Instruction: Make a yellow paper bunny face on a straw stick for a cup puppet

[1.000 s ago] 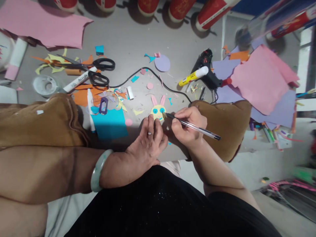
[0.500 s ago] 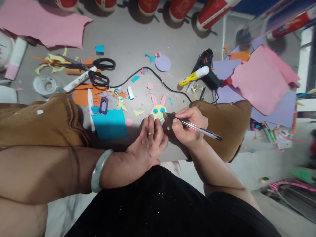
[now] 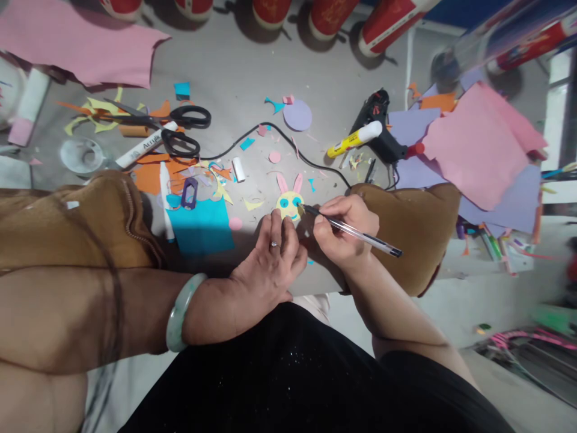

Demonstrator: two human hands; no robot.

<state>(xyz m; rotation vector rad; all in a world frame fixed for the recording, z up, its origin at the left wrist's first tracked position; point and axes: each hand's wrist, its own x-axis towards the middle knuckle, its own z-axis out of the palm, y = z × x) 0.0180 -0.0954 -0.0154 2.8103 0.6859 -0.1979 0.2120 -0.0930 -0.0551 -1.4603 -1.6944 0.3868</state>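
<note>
A small paper rabbit face (image 3: 289, 204), yellow with pink ears, blue eyes and a blue mouth, lies flat on the grey table. My left hand (image 3: 273, 255) rests on its lower edge, fingers stretched out and pressing it down. Between the thumb and fingers of my right hand (image 3: 345, 231) is a clear ballpoint pen (image 3: 360, 234) with a black grip. Its tip meets the rabbit's right-hand blue eye. A pink paper circle (image 3: 235, 224) and a blue paper sheet (image 3: 201, 225) lie left of my left hand.
Black-handled scissors (image 3: 180, 143) and an acrylic marker (image 3: 144, 147) lie among scraps on the left. A yellow marker (image 3: 354, 139) leans on a black glue gun (image 3: 376, 123). Brown cushions (image 3: 406, 231) flank my arms. Red paper cups (image 3: 331, 18) line the far side; coloured sheets (image 3: 478, 144) lie right.
Both hands stay almost in place. The pen's rear end has shifted slightly left, its tip still at the eye. A dark blurred strand over my left forearm has swung left.
</note>
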